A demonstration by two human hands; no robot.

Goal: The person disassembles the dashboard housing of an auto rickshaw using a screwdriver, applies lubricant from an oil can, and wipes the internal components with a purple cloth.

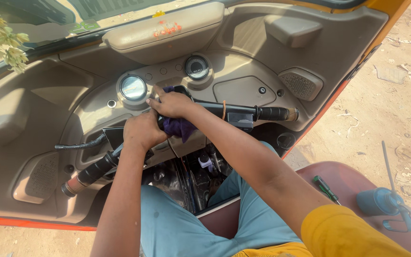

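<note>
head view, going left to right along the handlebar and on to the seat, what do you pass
left handlebar grip → left hand → purple cloth under the right hand → right handlebar grip → green-handled screwdriver → blue oil can

Soft purple cloth [178,126]; matt beige plastic dashboard [243,62].

Harsh daylight outside, sandy ground [396,95] right of the dashboard [243,62] nearly washed out. Dashboard itself sits in softer shade, gauge [132,87] glass glaring. Sharp focus, slight wide-angle bending at edges.
</note>
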